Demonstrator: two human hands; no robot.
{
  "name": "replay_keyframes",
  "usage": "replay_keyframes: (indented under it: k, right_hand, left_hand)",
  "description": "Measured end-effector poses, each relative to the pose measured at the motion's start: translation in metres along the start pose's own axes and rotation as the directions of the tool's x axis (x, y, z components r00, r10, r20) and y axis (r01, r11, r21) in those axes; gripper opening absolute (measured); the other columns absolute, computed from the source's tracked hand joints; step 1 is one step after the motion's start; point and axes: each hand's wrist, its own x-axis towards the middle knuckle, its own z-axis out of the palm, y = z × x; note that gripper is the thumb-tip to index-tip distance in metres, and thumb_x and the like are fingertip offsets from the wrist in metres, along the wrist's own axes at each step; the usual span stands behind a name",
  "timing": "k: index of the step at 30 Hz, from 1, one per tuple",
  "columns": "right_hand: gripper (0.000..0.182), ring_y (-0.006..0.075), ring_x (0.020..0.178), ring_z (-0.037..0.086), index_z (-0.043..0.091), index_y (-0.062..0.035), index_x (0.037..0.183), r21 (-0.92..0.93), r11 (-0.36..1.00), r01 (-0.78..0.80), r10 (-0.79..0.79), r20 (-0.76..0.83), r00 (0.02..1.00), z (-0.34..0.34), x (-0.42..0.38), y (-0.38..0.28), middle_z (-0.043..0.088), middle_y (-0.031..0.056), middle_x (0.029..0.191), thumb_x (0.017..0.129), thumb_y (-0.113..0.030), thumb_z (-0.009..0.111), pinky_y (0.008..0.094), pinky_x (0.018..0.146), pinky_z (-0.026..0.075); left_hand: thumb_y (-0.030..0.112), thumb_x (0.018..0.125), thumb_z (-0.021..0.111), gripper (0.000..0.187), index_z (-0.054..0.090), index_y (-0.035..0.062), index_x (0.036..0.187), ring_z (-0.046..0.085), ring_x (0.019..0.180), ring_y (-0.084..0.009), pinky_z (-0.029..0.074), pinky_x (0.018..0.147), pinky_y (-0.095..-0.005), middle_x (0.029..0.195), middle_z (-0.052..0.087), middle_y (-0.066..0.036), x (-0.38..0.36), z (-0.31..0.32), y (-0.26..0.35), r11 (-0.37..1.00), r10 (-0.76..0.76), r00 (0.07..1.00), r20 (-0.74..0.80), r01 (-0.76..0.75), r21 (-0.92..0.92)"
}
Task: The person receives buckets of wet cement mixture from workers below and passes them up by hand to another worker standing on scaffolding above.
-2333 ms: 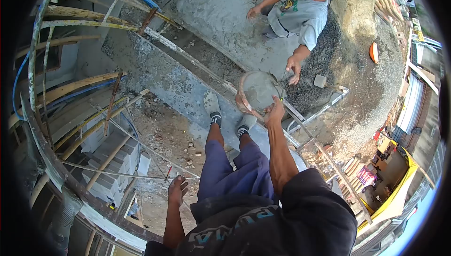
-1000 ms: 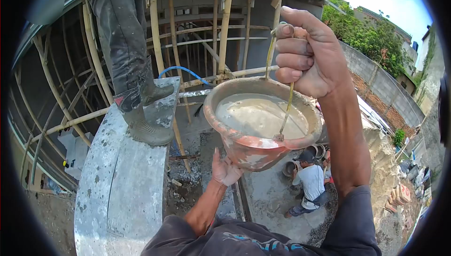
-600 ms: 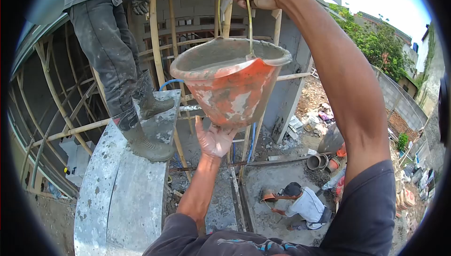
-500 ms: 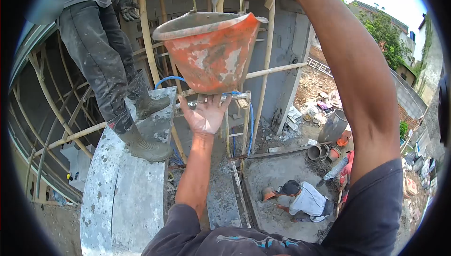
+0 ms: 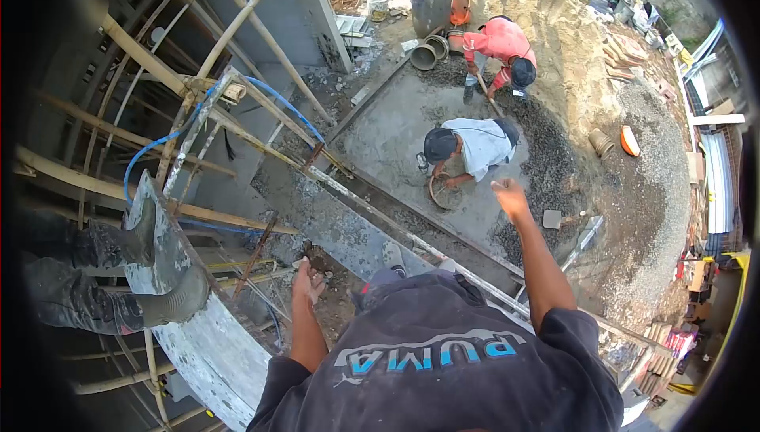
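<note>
My left hand (image 5: pixel 308 281) is held low in front of me, fingers loosely spread and holding nothing, close to the scaffold poles and the worn metal platform (image 5: pixel 214 337). My right hand (image 5: pixel 509 198) is raised on the other side, its fingers curled in with nothing visible in them. Far below it, a person in a white shirt (image 5: pixel 479 147) bends over a bucket (image 5: pixel 446 191) on the wet concrete floor. The orange bucket I was handling earlier is out of view.
On the platform at left stand another person's boots (image 5: pixel 178 297). Bamboo poles (image 5: pixel 245 12) and a blue hose (image 5: pixel 162 140) surround it. Below, a person in a red top (image 5: pixel 507 40) holds a long handle beside dark gravel (image 5: pixel 554 151). A drum (image 5: pixel 431 4) and buckets (image 5: pixel 423 57) stand behind.
My view has swung down and to the right. The orange bucket has left both my hands and the view. Both arms have come down, and my right hand has closed.
</note>
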Motion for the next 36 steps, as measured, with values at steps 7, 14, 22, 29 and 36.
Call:
replay_keyframes:
  k: [7,14,22,29,36]
  right_hand:
    - [0.039,0.0316,0.089,0.061,0.055,-0.0069,0.120,-0.150,0.327,-0.933,0.933,0.206,0.294,0.032,-0.251,0.287,0.061,0.0162,0.102,0.089,-0.031,0.059,0.0567,0.080,0.045]
    - [0.028,0.0165,0.070,0.060,0.060,-0.0085,0.106,0.222,0.628,-0.746,0.715,0.214,0.666,0.082,-0.161,0.243,0.062,0.0034,0.081,0.088,-0.030,0.057,0.0388,0.062,0.046]
    - [0.039,0.0146,0.060,0.056,0.061,-0.0007,0.104,0.317,0.764,-0.562,0.582,0.038,0.812,0.169,0.040,0.299,0.060,0.0037,0.073,0.085,-0.034,0.067,0.0315,0.045,0.044]
    - [0.042,0.0150,0.074,0.052,0.060,-0.0048,0.094,0.485,0.819,-0.307,0.452,-0.217,0.865,0.259,0.181,0.330,0.055,0.0027,0.086,0.077,-0.040,0.075,0.0332,0.058,0.043]
    - [0.019,0.0104,0.080,0.050,0.059,-0.0117,0.098,0.843,0.512,-0.164,0.615,-0.227,0.755,0.334,0.176,0.310,0.053,-0.0027,0.088,0.083,-0.016,0.069,0.0305,0.057,0.038]
  left_hand:
    - [0.050,0.088,0.060,0.057,0.052,0.0096,0.127,0.054,0.108,-0.0287,0.043,0.089,-0.0465,0.121,0.055,-0.012,-0.043,-0.059,-0.185,0.744,-0.503,0.844,-0.186,0.532,0.405]
    - [0.047,0.091,0.059,0.055,0.055,0.0050,0.127,0.060,0.108,-0.0229,0.046,0.089,-0.0412,0.124,0.059,-0.010,-0.045,0.006,-0.069,0.881,-0.170,0.985,-0.021,0.162,0.446]
    - [0.048,0.092,0.057,0.065,0.042,0.0072,0.140,0.056,0.116,-0.0263,0.046,0.090,-0.0395,0.129,0.056,-0.010,-0.038,0.049,-0.070,0.912,-0.120,0.991,0.065,0.085,0.402]
    - [0.046,0.089,0.062,0.063,0.043,0.0106,0.137,0.058,0.108,-0.0227,0.047,0.083,-0.0377,0.123,0.057,-0.008,-0.030,-0.038,-0.197,0.741,-0.474,0.855,-0.208,0.515,0.431]
    - [0.047,0.089,0.062,0.064,0.042,0.0093,0.137,0.059,0.109,-0.0245,0.047,0.086,-0.0394,0.126,0.056,-0.010,-0.026,-0.054,-0.225,0.754,-0.492,0.835,-0.246,0.550,0.360]
